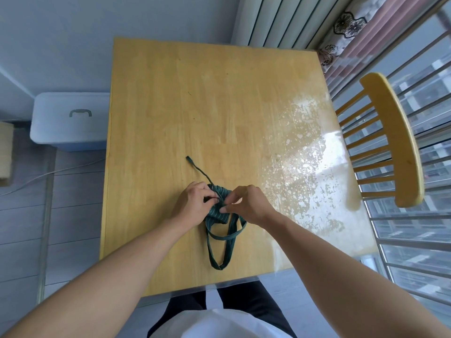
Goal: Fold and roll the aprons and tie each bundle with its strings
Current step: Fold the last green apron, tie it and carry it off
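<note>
Fingers of our left hand point(195, 201) and right hand point(246, 203) pinch the soft, light apron bundle point(217, 211); limp strings point(224, 242) trail toward six o'clock, best gripped near the roll.

- No readable text, label, brand, number or sign anywhere in view
</note>
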{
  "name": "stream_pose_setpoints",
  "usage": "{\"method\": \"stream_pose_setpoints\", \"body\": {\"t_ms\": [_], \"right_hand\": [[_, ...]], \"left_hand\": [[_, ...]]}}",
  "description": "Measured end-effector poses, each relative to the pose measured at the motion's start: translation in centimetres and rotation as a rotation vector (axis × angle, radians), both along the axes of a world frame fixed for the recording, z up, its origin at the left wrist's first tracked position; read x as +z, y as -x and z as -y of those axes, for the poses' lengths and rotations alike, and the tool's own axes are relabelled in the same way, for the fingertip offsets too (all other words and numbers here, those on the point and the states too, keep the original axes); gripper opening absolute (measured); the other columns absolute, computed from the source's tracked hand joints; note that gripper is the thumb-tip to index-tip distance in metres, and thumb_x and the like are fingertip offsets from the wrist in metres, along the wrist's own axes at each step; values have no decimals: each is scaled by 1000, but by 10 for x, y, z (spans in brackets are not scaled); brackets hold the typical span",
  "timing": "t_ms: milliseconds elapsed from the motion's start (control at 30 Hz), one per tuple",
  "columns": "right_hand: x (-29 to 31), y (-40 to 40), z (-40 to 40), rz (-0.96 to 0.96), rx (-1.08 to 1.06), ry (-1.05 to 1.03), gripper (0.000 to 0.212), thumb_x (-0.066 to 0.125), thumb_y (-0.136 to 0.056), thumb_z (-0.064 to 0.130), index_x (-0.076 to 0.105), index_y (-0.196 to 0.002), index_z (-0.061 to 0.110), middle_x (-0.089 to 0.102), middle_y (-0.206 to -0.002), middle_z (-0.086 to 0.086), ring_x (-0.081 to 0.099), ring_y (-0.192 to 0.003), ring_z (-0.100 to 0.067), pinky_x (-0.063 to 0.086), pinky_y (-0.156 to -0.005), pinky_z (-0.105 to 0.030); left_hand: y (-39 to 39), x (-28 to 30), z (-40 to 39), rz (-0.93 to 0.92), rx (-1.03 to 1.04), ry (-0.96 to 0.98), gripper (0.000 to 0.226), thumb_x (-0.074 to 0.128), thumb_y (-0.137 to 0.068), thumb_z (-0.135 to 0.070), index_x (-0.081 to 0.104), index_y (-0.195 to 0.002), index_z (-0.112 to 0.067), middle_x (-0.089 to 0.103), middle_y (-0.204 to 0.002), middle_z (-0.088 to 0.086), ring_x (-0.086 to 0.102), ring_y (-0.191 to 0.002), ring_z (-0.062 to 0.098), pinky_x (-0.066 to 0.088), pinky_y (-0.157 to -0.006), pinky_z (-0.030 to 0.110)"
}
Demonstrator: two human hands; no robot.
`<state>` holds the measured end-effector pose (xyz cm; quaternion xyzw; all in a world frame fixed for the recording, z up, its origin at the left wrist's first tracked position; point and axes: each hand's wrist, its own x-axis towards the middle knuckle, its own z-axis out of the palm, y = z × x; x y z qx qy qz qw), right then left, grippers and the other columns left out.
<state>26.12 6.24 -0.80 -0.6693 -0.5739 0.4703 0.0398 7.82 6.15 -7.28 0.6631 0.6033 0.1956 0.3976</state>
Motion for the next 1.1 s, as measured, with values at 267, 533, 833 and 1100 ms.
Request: {"method": "stream_pose_setpoints", "body": {"t_ms": [267,533,833,1100], "right_hand": [[-2,4,9,-26,79,-119,18,91,-73,29,74,-72,36,67,-116,14,59,-110,-9,47,-95,-31],[-4,23,1,49,-5,-124,13,86,-78,12,82,-88,17,65,-82,13,62,-75,-8,51,-68,-19],[-8,27,1,160,68,-194,18,78,-84,8,82,-99,17,74,-92,-1,67,-83,-18,56,-75,-28],[-11,25,2,276,281,-400,20,72,-91,16,73,-110,15,68,-99,-2,54,-101,-21,40,-79,-24]], "left_hand": [[-5,-7,3,-31,101,83,20,79,-84,-21,79,-91,-40,66,-96,-9,61,-91,10,54,-82,32],[-3,1,3,30,99,115,24,76,-84,-7,81,-96,-28,66,-95,-11,59,-97,10,53,-90,31],[5,12,0,123,44,241,45,58,-102,-26,56,-66,2,54,-84,10,53,-82,22,41,-74,34],[-4,9,-1,71,59,180,29,59,-101,-26,67,-79,-10,50,-78,-4,48,-83,18,35,-71,29]]}}
